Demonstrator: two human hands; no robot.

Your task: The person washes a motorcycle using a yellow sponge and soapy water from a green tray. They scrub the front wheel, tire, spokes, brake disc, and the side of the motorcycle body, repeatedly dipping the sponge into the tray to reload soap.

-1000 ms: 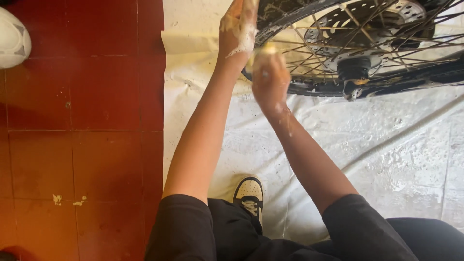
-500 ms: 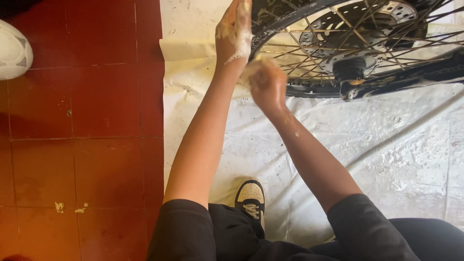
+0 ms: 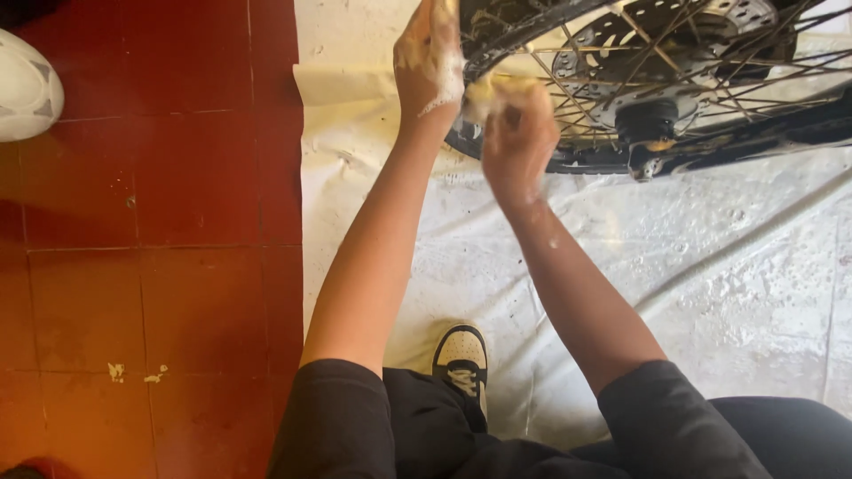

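Since a second ago the foam-covered right hand (image 3: pixel 517 133) has slid its pale yellow soapy sponge (image 3: pixel 488 89) leftward along the black spoked motorcycle wheel (image 3: pixel 639 80), ending close beside the lathered left hand (image 3: pixel 429 58). The left hand has stretched a little higher up the tyre. The round white object (image 3: pixel 27 84) on the red tiles has edged lower in view.

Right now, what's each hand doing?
Left hand: open, soapy, flat against the tyre.
Right hand: closed on a yellow sponge at the rim.
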